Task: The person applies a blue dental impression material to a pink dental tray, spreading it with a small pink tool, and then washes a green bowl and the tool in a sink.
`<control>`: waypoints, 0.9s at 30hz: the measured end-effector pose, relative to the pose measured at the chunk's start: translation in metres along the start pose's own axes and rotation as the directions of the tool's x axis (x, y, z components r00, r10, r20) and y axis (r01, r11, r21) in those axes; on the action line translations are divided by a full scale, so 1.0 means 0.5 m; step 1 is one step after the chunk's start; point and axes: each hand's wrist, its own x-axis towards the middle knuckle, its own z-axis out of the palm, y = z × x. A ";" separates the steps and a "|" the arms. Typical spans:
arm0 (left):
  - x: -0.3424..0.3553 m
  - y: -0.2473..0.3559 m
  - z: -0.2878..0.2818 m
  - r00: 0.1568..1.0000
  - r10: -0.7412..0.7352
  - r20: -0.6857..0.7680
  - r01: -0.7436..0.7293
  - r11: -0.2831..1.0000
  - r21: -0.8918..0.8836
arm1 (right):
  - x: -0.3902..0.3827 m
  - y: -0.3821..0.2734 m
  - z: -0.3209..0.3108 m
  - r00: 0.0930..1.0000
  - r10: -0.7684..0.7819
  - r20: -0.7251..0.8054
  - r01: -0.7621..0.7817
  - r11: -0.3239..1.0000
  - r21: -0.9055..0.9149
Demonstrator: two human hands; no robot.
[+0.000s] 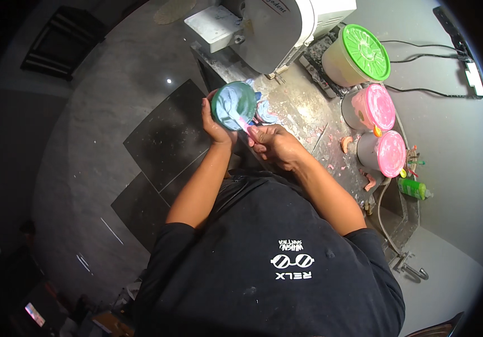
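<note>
Seen through my remote feed, the biggest thing is the counter [309,115], smeared with pale residue, running along the wearer's right side. A white and grey machine [272,36] stands at its far end. Three tubs line the wall side: the green-lidded tub [359,59] furthest off, then two pink-lidded ones [372,106] [384,154]; I take it they sit back there to leave the front edge free for work, lidded to keep their contents clean.

The left hand [214,126] cups the green bowl [248,102] from the side, thumb against the outer wall; I cannot tell how its fingers lie underneath. The bowl is up off the counter, in front of the wearer, its mouth tipped so that the inside faces me, which I judge gives the other hand easy access.

The right hand [276,143] is closed, pinching the pink spatula [243,122] by its handle between thumb and forefinger, likely for fine control. The spatula's tip end reaches into the light blue paste [228,104] coating the bowl.

Beyond the bowl lies a bluish lump [266,114]; near the tubs I see a small curved pink piece [345,144].
</note>
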 end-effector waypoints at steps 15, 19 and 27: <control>0.078 0.063 -0.074 0.982 -0.077 -0.173 0.076 0.997 -0.012 | 0.057 0.169 -0.101 0.547 -0.800 -0.247 -0.112 0.223 -0.968; 0.079 0.069 -0.078 0.978 -0.111 -0.177 0.112 0.994 -0.007 | 0.066 0.176 -0.092 0.505 -0.827 -0.249 -0.151 0.199 -0.968; 0.084 0.074 -0.101 0.978 -0.139 -0.154 0.140 0.990 -0.007 | 0.075 0.165 -0.088 0.543 -0.790 -0.284 -0.227 0.187 -0.956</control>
